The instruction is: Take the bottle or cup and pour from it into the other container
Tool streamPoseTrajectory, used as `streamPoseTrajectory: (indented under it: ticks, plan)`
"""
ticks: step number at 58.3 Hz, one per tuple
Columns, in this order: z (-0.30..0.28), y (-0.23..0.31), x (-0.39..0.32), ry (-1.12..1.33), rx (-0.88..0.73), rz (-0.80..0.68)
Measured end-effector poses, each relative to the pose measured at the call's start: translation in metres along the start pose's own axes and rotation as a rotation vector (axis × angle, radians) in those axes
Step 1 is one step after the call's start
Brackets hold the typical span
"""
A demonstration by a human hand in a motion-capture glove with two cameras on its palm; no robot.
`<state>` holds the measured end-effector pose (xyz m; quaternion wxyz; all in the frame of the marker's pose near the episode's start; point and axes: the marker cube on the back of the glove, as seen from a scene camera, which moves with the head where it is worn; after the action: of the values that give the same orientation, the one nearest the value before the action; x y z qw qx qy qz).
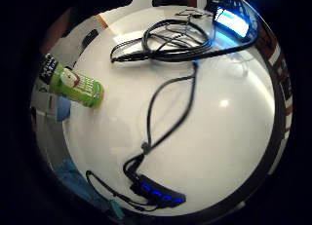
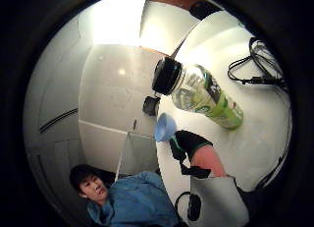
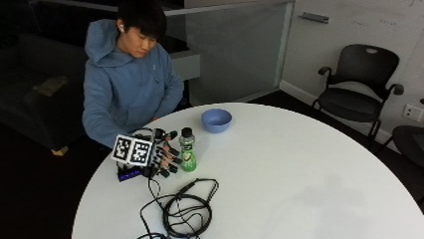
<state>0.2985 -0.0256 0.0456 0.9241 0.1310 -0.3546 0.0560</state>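
A green bottle (image 3: 187, 152) with a black cap stands upright on the round white table (image 3: 291, 169), near the person's edge. Behind it, farther from the hand, sits a blue bowl (image 3: 216, 120). My gloved right hand (image 3: 164, 158) is just to the left of the bottle with its fingers spread toward the bottle's lower half, not wrapped around it. In the thumb side palm view the bottle (image 2: 203, 97) stands a short way off, with the bowl (image 2: 165, 127) beyond it and a gloved finger (image 2: 189, 141) between. The little finger side view shows the bottle (image 1: 75, 84) standing free on the table.
A coil of black cables (image 3: 185, 211) lies on the table in front of the hand. A black hub with blue lights (image 3: 129, 174) sits under the wrist. Two black office chairs (image 3: 361, 94) stand beyond the table's far side.
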Motion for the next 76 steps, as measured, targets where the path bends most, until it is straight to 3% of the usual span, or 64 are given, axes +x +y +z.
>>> streamPoseTrajectory:
  ticks: [22,40,52,76]
  plan:
    - [0.064,-0.02,-0.009,-0.358,0.008,-0.04]
    - [0.09,-0.035,-0.015,-0.604,0.135,0.0]
    - [0.097,-0.036,-0.026,-0.576,0.186,0.031]
    - [0.052,-0.053,-0.097,-0.396,0.103,-0.041]
